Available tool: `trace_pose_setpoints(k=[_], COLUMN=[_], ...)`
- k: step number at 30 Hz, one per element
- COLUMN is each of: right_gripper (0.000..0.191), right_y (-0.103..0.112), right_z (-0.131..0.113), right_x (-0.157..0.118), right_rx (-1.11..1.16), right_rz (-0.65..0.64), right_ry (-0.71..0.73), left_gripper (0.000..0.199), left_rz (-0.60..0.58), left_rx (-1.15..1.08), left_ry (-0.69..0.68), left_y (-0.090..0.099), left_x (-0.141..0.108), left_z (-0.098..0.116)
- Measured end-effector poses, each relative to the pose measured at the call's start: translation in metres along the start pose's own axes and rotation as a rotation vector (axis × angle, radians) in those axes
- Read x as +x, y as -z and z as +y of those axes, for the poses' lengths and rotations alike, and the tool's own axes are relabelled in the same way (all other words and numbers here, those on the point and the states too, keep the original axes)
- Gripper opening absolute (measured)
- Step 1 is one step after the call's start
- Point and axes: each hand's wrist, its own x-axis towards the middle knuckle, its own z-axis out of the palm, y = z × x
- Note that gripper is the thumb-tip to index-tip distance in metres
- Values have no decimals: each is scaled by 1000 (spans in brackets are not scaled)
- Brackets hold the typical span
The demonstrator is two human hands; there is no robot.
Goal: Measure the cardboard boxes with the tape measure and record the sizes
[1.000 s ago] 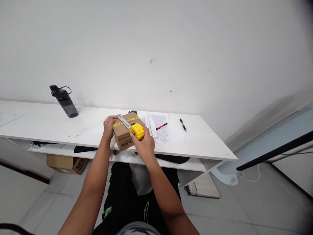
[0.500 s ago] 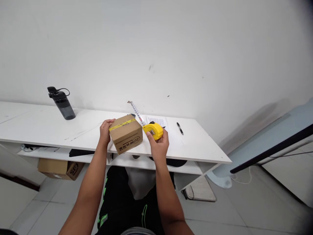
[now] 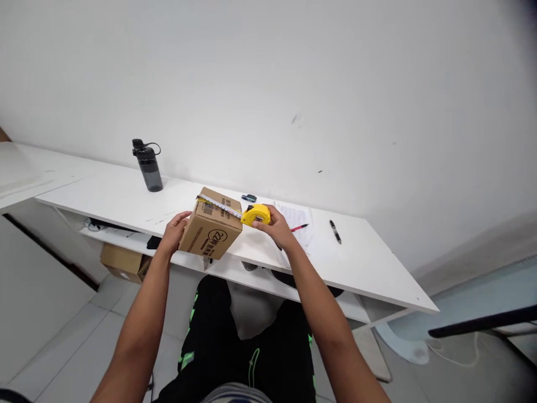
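My left hand [image 3: 173, 232] grips a small brown cardboard box [image 3: 201, 234] by its left side, holding it tilted over the front edge of the white desk [image 3: 377, 268]. Dark printed characters show on the box. In my right hand [image 3: 277, 226] is a yellow tape measure [image 3: 255, 214], its case close to the box's right edge. The pulled-out blade [image 3: 220, 207] lies across the upper face of the box, its end near the far left edge. My left fingertips are partly hidden behind the box.
A dark water bottle [image 3: 150, 170] stands at the back left. Printed paper [image 3: 300, 215], a red pen [image 3: 300, 227], a black pen [image 3: 335, 232] and a small dark object [image 3: 249, 197] lie on the desk. Another carton [image 3: 121, 260] sits below the shelf.
The box has been turned and tilted in my left hand, showing another face. The tape blade, earlier held beyond the box, now lies across it. The view has shifted left.
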Motion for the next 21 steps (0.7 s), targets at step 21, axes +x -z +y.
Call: trace_pose_setpoints(k=[21], right_gripper=[53], right_y=[7], right_z=[-23], right_x=[46], right_rx=[-314], right_rz=[-307], right_ry=[42], left_gripper=[57], left_rz=[-42], left_rx=[35], left_ry=[-324], left_y=[-35], left_x=[-21], left_z=[33])
